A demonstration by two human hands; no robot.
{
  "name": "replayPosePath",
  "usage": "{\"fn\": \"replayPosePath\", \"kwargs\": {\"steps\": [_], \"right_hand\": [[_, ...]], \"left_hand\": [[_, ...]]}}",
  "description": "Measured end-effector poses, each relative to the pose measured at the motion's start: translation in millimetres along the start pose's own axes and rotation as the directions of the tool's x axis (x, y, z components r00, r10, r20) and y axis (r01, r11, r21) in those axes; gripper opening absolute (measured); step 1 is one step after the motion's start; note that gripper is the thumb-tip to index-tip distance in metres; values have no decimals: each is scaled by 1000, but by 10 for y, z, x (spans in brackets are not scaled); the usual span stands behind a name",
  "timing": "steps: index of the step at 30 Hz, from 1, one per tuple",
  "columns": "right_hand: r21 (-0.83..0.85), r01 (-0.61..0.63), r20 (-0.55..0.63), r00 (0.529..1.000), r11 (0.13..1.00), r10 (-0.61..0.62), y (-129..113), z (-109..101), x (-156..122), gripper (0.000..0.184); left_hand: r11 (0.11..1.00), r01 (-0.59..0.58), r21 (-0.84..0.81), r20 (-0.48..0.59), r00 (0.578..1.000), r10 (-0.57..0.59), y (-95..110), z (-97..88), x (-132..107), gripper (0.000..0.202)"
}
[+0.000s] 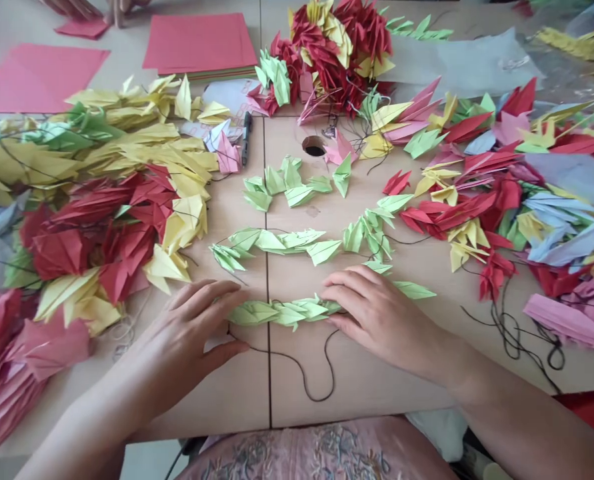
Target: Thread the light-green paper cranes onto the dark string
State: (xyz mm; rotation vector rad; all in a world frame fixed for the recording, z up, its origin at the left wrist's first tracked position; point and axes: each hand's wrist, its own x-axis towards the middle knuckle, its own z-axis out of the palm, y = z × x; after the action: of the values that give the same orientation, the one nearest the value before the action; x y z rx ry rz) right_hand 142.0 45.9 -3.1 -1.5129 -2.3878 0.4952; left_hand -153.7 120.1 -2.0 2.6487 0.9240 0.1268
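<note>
A strand of light green folded paper cranes lies across the table before me. At its left end my left hand curves loosely, fingertips above the strand and thumb apart below it. Over the right end rests my right hand, fingers and thumb closed around the cranes, hiding that end. A dark thread loops on the table below the strand. Farther up lies a second green crane strand, with another green cluster to its right. Loose green cranes lie beyond.
Heaped yellow cranes and red cranes fill the left; mixed cranes cover the right. A red-and-yellow bundle, red paper stack, pen and table hole lie farther back. Another person's hands touch red paper.
</note>
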Motion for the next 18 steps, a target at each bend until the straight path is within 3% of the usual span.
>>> {"fn": "replayPosePath", "kwargs": {"steps": [4, 18], "right_hand": [[45, 20, -20, 1000, 999, -19, 66, 18, -37, 16], [-29, 67, -57, 996, 997, -69, 189, -3, -100, 18]], "left_hand": [[996, 84, -12, -6, 996, -84, -48, -31, -61, 44], [969, 233, -81, 57, 972, -229, -79, -127, -77, 44]]}}
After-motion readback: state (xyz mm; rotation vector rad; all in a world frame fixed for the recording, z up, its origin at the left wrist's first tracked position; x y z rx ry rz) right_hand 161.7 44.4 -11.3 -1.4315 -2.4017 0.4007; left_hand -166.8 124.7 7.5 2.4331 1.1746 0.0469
